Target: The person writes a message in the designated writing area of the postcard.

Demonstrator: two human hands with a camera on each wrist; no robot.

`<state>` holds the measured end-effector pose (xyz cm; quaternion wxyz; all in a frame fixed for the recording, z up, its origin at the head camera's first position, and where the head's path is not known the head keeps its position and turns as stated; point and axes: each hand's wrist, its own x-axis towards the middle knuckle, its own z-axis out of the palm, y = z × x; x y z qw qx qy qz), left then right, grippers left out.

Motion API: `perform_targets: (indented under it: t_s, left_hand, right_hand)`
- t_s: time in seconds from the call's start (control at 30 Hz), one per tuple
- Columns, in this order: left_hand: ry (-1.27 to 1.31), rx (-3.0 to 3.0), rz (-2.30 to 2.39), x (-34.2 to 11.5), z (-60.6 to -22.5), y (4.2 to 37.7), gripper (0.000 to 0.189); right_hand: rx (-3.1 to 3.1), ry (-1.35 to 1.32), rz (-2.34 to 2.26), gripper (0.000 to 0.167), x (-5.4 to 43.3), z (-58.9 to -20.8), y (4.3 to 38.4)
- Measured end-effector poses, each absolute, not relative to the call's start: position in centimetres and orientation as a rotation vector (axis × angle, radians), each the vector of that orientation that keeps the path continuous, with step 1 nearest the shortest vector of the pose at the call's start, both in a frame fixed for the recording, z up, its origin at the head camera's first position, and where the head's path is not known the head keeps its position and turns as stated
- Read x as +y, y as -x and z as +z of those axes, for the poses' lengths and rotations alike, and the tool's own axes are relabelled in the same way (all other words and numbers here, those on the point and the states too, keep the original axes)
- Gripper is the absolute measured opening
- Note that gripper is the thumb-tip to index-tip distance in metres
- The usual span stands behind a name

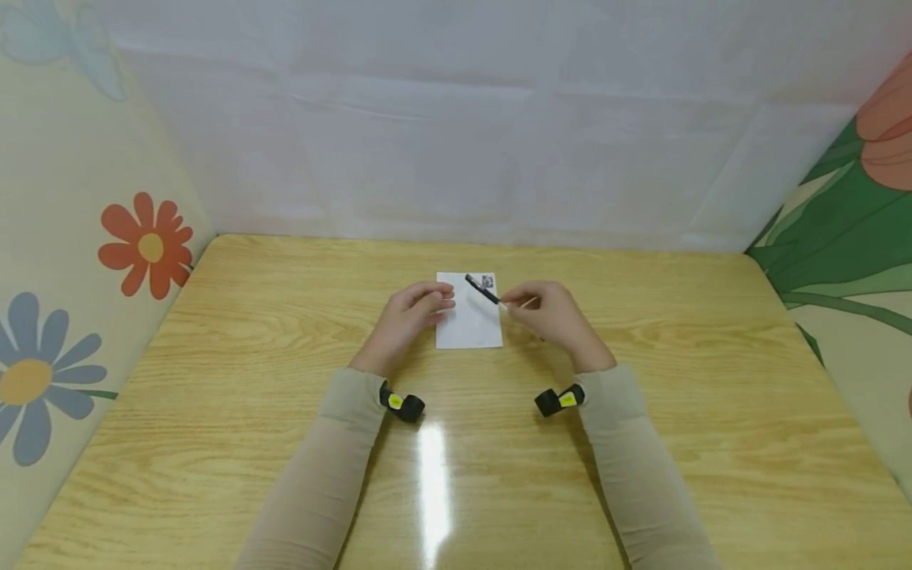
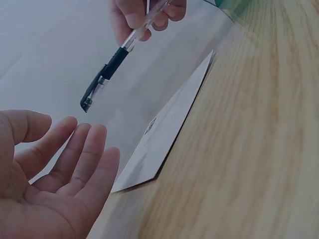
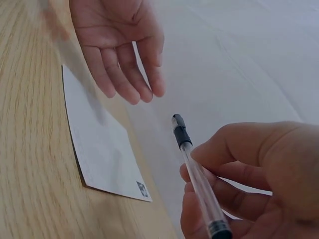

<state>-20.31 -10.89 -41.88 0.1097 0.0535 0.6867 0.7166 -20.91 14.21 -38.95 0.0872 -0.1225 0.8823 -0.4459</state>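
A clear-barrelled pen with a black cap and clip is pinched between the thumb and fingers of my right hand. Its capped end points toward my left hand, which is held beside it with relaxed, spread fingers and nothing in them. In the left wrist view, a gap shows between the cap of the pen and the left fingertips. Beneath the hands a white envelope lies on the table, a small dark printed square in its upper right corner.
The wood-grain table reaches back to a white sheet. Painted flowers decorate the left side wall, and large leaves the right one. Each wrist carries a small black camera.
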Motion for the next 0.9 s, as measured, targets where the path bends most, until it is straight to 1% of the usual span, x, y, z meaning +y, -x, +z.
perform_targets:
  t_s: [0.57,0.9]
  left_hand:
    - [-0.147,1.977,2.142,-11.0,-41.9,20.4,0.036]
    - [-0.145,1.902,2.199,-11.1,-41.6,20.2,0.040]
  right_hand:
    - [2.542,0.476,-1.350,0.019,13.4,-38.1,20.3]
    - [2.499,0.521,-1.369,0.020,13.1,-38.2,20.2]
